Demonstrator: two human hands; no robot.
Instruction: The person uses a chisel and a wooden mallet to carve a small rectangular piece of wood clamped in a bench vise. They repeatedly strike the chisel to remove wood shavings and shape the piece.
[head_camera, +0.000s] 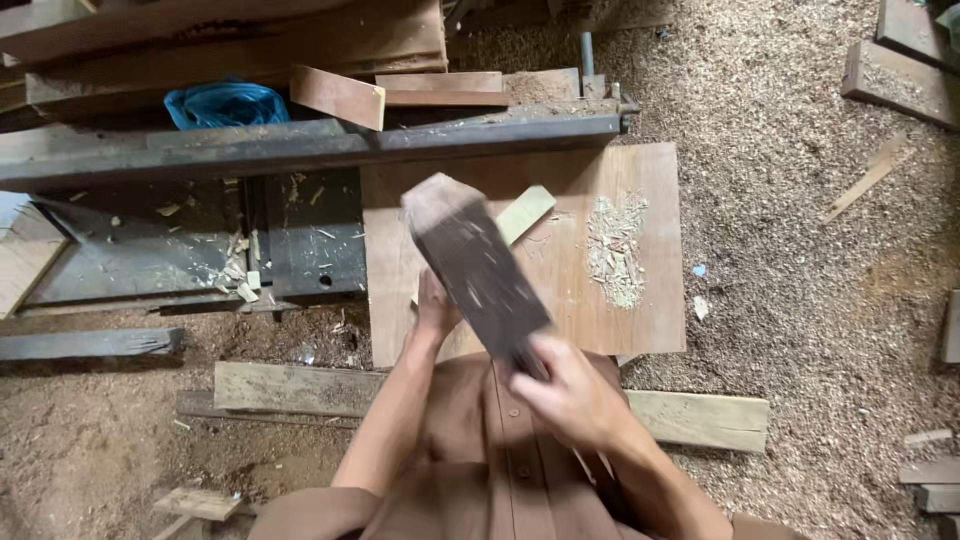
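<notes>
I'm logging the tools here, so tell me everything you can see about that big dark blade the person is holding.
The blade is broad, flat and dark, like worn metal, with a squared-off tip. It is blurred and raised over the wooden board, tip pointing up and away from the person. The right hand grips its handle end, which the fingers hide. The left hand sits just behind it, partly hidden; contact cannot be told.

Brown buttoned shirt — sleeves rolled up — left hand (436, 310) and right hand (572, 395) bare.
</notes>
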